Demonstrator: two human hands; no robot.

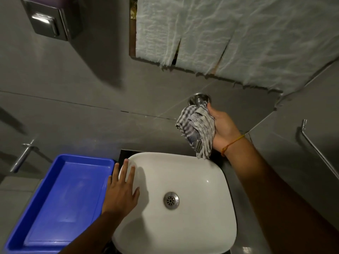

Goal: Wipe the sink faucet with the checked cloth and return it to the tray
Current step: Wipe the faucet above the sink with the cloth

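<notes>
Right hand point(222, 129) grips the cloth point(197, 130), wrapped around the faucet point(199, 99). Left hand point(122, 191) lies flat, fingers spread, on the sink point(211, 180) rim beside the tray point(60, 195).

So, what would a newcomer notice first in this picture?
First the bright blue tray, empty, left of the white sink. Then the right hand wrapping the checked cloth around the wall faucet above the sink's back rim. The left hand rests flat on the sink's left rim.
</notes>
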